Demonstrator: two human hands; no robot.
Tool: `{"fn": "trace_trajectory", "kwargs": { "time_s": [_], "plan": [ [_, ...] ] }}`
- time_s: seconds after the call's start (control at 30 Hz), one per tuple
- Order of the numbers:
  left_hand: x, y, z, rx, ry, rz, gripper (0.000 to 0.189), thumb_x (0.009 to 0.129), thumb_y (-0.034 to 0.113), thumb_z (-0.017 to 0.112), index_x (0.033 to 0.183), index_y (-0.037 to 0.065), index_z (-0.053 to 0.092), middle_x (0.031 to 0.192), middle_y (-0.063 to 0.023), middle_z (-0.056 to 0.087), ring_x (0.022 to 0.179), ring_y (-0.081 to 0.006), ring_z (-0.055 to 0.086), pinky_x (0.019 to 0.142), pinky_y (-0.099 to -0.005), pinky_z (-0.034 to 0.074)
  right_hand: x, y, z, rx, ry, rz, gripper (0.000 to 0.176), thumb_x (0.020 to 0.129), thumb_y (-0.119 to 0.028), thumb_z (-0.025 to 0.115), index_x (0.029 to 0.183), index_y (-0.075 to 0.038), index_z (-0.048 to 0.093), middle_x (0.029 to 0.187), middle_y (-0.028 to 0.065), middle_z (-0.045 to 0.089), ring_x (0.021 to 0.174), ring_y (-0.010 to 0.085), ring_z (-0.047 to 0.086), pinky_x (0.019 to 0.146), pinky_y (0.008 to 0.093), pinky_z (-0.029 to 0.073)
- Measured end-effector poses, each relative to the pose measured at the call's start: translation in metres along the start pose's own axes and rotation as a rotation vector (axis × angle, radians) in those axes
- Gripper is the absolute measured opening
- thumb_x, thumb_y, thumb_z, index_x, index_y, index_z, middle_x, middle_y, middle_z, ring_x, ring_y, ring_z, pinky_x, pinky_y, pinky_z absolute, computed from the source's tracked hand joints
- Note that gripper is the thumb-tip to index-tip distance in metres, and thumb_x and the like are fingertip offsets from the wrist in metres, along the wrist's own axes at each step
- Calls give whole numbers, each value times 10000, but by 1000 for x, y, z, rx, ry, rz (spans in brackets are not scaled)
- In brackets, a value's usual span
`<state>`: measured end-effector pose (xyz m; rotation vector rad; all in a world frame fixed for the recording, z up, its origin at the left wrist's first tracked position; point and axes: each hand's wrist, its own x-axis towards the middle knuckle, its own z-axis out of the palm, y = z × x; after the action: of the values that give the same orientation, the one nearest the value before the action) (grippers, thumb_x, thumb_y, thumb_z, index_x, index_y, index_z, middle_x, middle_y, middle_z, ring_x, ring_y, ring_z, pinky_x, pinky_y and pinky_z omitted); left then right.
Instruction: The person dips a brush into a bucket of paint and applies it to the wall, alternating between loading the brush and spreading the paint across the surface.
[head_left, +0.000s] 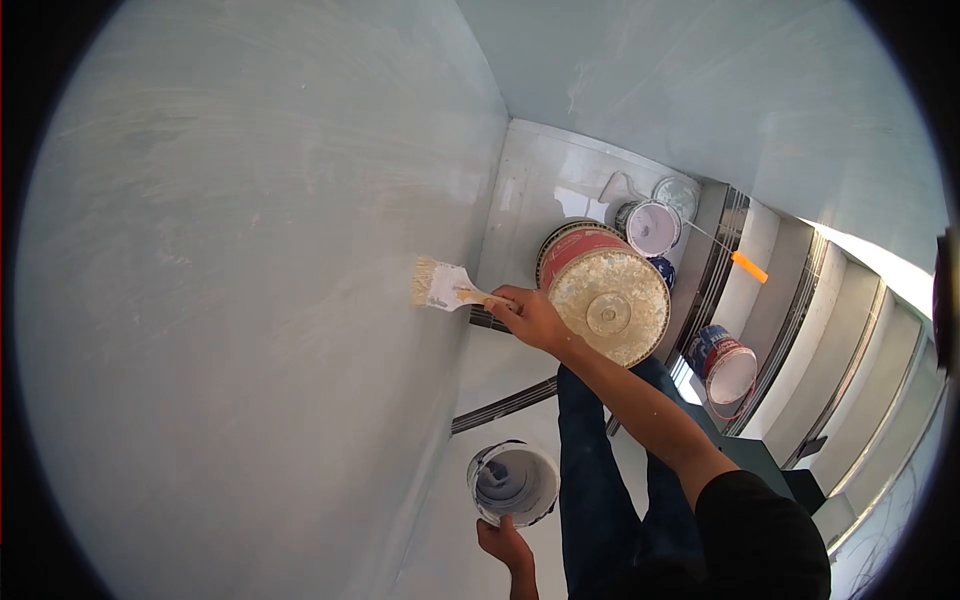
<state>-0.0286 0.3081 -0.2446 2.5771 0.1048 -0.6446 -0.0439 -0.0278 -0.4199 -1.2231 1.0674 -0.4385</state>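
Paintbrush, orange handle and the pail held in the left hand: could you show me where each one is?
Paintbrush (446, 288): head view, whitish part between bristles and grip.
Orange handle (749, 267): head view, middle of its length.
Pail (540, 484): head view, inner wall, right side.

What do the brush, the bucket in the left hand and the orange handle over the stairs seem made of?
Brush: frayed pale bristles, fibre type unclear; tan handle, probably wood; whitish paint masks the middle.
Bucket: likely plastic, judging by its smooth pale inner wall, though paint smears leave metal possible.
Orange handle: probably plastic, being evenly bright; its thin rod looks like metal.
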Motion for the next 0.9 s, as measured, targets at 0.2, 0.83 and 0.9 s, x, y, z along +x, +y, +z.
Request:
{"fn": "trace_trajectory", "kwargs": {
  "time_s": [0.2, 0.83, 0.9],
  "plan": [
    [-3, -2, -1, -13, 0, -38, 151, 721, 24, 621, 757, -41, 490, 764, -95, 573, 713, -169, 534, 703, -325, 460, 43, 107, 5, -502, 63, 244, 319, 905, -279, 587, 926, 22, 689, 858, 263, 688, 808, 442, 669, 743, 496, 539],
    [2, -5, 4, -159, 3, -163, 207, 741, 16, 595, 914, -95, 570, 950, -150, 654, 860, -210, 612, 834, -327, 475, -20, -56, 27, -104, 5, 19, 249, 943, -172, 577, 824, 45, 600, 617, 225, 571, 552, 380, 593, 557, 432, 479],
    [2, -4, 2, -134, -13, -166, 219, 743, 16, 593, 931, -95, 576, 962, -152, 657, 869, -210, 613, 835, -330, 478, -58, -114, 15, -27, -77, -1, 209, 968, -191, 591, 929, 13, 618, 587, 149, 553, 468, 260, 554, 461, 357, 414]
  ]
}}
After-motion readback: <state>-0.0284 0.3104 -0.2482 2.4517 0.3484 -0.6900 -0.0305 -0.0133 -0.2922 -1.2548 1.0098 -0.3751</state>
